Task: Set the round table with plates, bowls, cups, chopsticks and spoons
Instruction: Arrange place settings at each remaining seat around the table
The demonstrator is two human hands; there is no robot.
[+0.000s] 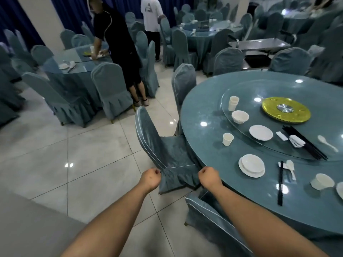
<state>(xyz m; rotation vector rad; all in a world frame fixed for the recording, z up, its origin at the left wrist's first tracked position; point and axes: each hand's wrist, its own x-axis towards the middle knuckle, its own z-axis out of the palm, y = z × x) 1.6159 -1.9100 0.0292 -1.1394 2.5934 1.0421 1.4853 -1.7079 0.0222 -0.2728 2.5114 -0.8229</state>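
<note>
At the edge of the round desk [213,115] we see both hands on a chair [167,151] in a blue cover. The left hand [150,178] and the right hand [209,176] are closed into fists, and each one grips the frilled cloth at one side of the chair seat. The chair stands with its seat partly under the desk and its back toward the floor side, tilted to the left.

On the desk, near the right hand, a white plate [251,166] lies with a shallow bowl inside it. Just right of it, a pair of black chopsticks [280,182] lies with the long axis pointing from the desk edge toward the centre, and its far end rests on a small white rest. A white spoon [291,167] lies beside them, in nearly the same direction. A paper cup [228,139] stands upright, farther along the edge. Another cup [322,181] lies tilted, near the right border.

On the glass turntable [241,89] we see stacked cups [233,103], a bowl [240,116], a plate [261,132], a bundle of black chopsticks [306,143] pointing diagonally, and one more spoon [327,143].
</note>
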